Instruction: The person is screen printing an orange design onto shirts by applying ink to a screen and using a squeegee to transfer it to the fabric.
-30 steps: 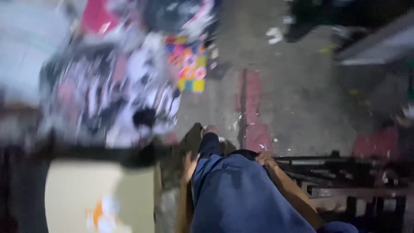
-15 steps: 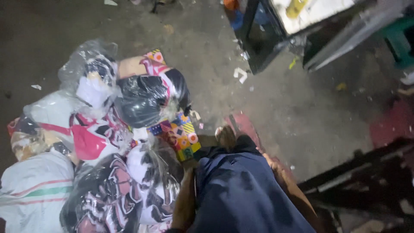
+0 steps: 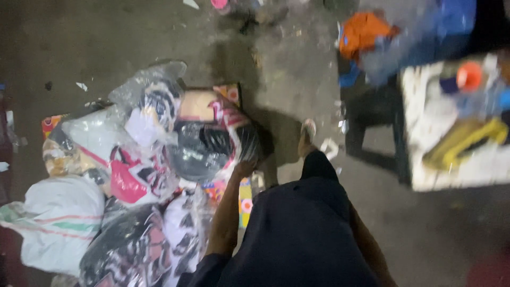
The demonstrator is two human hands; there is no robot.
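From up here I count about six clear plastic bags of folded cloth (image 3: pixel 154 154) heaped on the concrete floor (image 3: pixel 95 48), though blur makes the count rough: one printed black and white at the top, one pale with a red stripe, one pink and white, one dark and glossy in the middle, and two black-and-white ones at the bottom. One white woven sack (image 3: pixel 58 223) with green and red stripes lies at the left edge of the heap. A bright patterned mat (image 3: pixel 245 199) shows under the pile.

To the right stands one dark stool (image 3: pixel 372 114), and past it a white crate (image 3: pixel 457 159) carrying a yellow object and an orange cap, all blurred. An orange cloth (image 3: pixel 364 32) lies beyond the stool. My own dark-trousered leg (image 3: pixel 303 234) fills the lower middle and hides the floor there; one sandalled foot (image 3: pixel 307 133) is planted ahead.

My left hand (image 3: pixel 243 169) reaches down to the dark glossy bag (image 3: pixel 212 151) and touches its lower right edge; the fingers look curled, but I cannot tell how far the grip is closed. The right forearm hangs beside the leg, its hand out of view.
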